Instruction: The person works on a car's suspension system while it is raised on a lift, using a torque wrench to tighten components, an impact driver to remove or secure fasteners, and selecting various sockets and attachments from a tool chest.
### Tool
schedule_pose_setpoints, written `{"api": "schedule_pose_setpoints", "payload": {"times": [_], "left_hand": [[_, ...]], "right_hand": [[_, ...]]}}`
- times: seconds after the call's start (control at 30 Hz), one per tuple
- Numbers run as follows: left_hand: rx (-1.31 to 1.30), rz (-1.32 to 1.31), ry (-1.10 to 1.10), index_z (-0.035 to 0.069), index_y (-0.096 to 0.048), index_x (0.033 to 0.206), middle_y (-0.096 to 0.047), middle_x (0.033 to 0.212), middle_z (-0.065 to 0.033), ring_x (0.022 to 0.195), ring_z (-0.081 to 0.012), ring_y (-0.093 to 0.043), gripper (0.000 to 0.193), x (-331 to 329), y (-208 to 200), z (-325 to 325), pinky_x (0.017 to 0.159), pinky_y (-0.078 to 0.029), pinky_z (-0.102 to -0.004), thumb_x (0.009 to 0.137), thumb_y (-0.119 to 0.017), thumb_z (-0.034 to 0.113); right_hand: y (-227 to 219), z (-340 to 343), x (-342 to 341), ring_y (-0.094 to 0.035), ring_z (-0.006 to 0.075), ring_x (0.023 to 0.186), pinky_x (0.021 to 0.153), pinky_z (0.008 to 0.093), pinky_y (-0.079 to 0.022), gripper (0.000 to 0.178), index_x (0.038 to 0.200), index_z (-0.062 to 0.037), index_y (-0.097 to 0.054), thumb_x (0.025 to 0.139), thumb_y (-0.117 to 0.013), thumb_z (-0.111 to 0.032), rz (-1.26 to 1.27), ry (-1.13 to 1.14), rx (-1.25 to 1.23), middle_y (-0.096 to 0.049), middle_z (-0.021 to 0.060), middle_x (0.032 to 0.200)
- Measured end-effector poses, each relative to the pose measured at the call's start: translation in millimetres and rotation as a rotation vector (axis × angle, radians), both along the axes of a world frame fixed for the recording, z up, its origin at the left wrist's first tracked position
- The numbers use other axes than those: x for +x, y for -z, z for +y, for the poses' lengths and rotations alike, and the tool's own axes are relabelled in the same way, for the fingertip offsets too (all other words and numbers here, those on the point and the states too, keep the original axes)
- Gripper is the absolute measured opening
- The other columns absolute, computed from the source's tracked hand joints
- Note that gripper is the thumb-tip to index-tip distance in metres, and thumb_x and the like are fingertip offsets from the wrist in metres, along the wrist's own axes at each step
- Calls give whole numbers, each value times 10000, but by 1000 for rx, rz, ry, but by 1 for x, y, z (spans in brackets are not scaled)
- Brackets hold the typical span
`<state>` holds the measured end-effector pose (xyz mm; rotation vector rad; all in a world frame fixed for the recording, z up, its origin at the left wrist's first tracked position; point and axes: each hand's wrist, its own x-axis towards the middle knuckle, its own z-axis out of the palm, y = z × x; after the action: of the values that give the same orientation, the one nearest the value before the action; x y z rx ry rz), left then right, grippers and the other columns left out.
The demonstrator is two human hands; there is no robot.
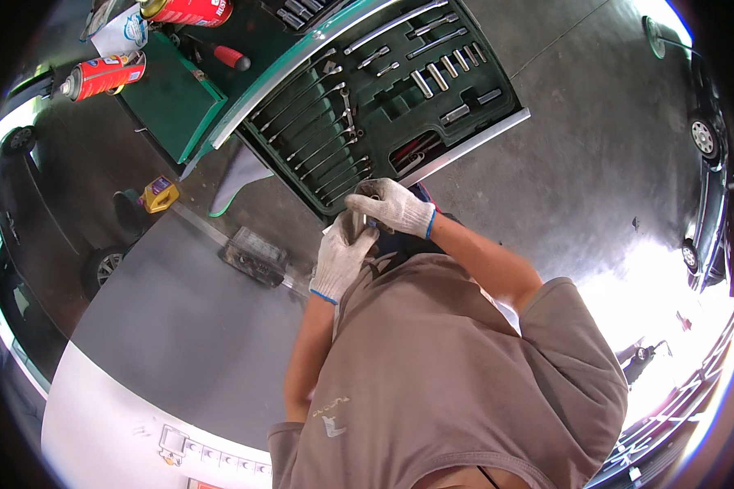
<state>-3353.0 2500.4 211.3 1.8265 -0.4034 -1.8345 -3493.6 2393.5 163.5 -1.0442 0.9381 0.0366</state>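
Two gloved hands meet in front of the person's body, at the near edge of an open drawer. The left hand [344, 254] points away from the body with its fingers curled, and the right hand [393, 207] comes in from the right, its fingers bent toward the left one. Both wear off-white knitted gloves (each cuff ends in a blue band). Whether they grasp something between them I cannot tell, because the curled fingers cover the spot.

The tool tray [497, 112], dark and moulded, lies in the drawer just beyond the hands. A row of spanners [321, 143] fills its left part, the near ones close to the right hand's fingers; whether the hands touch the tray is unclear. Farther right stand sockets [439, 77], and a small compartment [416, 153] near the drawer's front edge holds red and metal pieces.

On the far left, a screwdriver [232, 57] with a red handle lies beyond the drawer, and a red spray can [104, 77] rests on its side (its nozzle end faces left). Nearer, also on the left, are a yellow bottle [160, 195] and a dark box [254, 257].
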Motion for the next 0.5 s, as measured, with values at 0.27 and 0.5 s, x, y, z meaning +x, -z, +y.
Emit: {"api": "schedule_pose_setpoints", "payload": {"times": [0.27,0.5], "left_hand": [[-123,-547,594,-8,-628,1223,-725,988,-235,881,-395,-720,516,-15,-1,3,753,-567,-462,1000,-634,457],[-107,-351,504,7,-680,1183,-715,1020,-294,1039,-485,-669,641,-16,-18,-18,839,-525,-509,952,-610,601]], "right_hand": [[-9,3,-17,-664,158,620,558,302,-530,507,1010,26,-717,841,-801,-445,126,-29,85,-728,105,798],[-7,5,-32,-626,90,724,654,273,-528,294,916,-16,-701,824,-826,-266,28,421,63,-703,38,801]]}}
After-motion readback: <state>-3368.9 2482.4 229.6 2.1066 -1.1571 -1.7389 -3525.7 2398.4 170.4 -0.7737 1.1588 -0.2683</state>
